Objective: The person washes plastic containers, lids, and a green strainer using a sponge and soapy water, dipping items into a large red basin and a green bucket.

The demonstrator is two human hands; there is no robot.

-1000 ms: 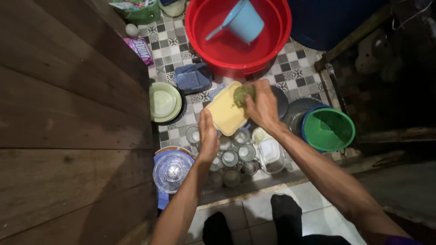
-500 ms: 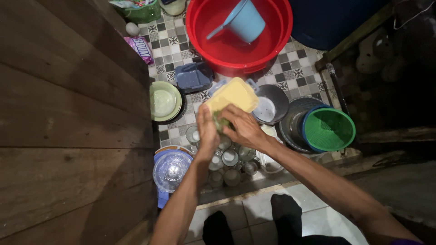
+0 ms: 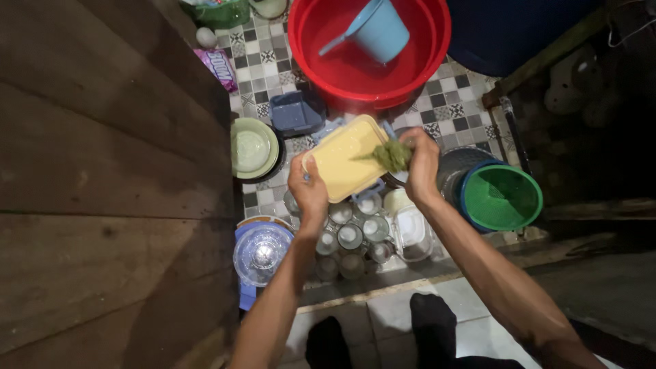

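Hands work over a patterned tiled floor (image 3: 451,89) crowded with dishes. The left hand (image 3: 309,190) grips the near left corner of a pale yellow rectangular plastic lid (image 3: 345,158), fingers curled shut around its edge, holding it tilted above the floor. The right hand (image 3: 421,164) is closed on a green scouring sponge (image 3: 391,154), pressing it against the lid's right edge. Just below the lid stands a cluster of clear drinking glasses (image 3: 352,236) beside a clear rectangular container (image 3: 412,231). At the floor's far edge sits a large red plastic basin (image 3: 342,61) with a light blue plastic dipper (image 3: 376,29) resting in it. A green round plastic bowl (image 3: 502,197) lies to the right of the right hand, a pale green plate (image 3: 253,147) against the wooden wall (image 3: 102,171) on the left, and a small blue-grey box (image 3: 297,111) between plate and basin. A clear glass lid (image 3: 262,253) rests near the left forearm.
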